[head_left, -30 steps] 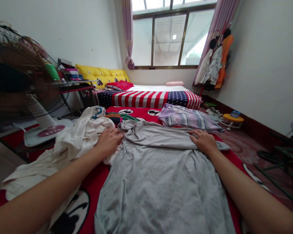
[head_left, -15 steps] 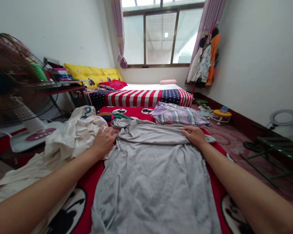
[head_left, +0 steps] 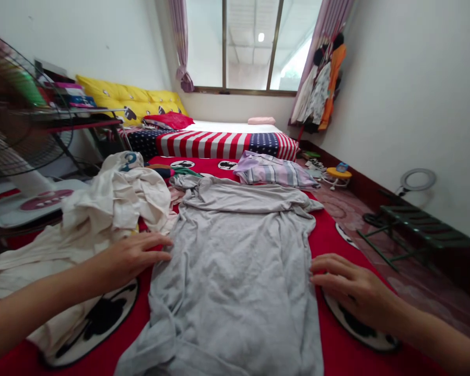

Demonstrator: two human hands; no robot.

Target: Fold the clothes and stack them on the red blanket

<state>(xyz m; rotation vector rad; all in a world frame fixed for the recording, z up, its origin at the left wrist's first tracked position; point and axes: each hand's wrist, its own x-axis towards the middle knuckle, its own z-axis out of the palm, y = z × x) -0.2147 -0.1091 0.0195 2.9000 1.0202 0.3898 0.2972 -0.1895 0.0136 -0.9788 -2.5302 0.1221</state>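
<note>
A thin grey shirt [head_left: 235,277] lies spread and wrinkled on a red blanket [head_left: 332,235] with black-and-white round prints. Its far edge is folded over in a band, and a sleeve-like strip crosses its near left part. My left hand [head_left: 141,253] is open, fingertips at the shirt's left edge. On the opposite side, my right hand [head_left: 348,284] is also open, fingers stretched towards the right edge; whether they touch the cloth I cannot tell. Left of the shirt, a cream garment [head_left: 113,193] lies heaped. Beyond it is a purple-and-grey checked garment [head_left: 274,169].
An electric fan [head_left: 27,183] stands on the left, beside a small table with boxes. A bed with a striped, starred cover [head_left: 207,143] is under the window. On the right are a green slatted stool [head_left: 423,224], a ring light [head_left: 418,179] and a small yellow stool [head_left: 339,174].
Both hands have left the shirt's folded far edge and come back towards me, down to its sides. The view has shifted slightly right and down.
</note>
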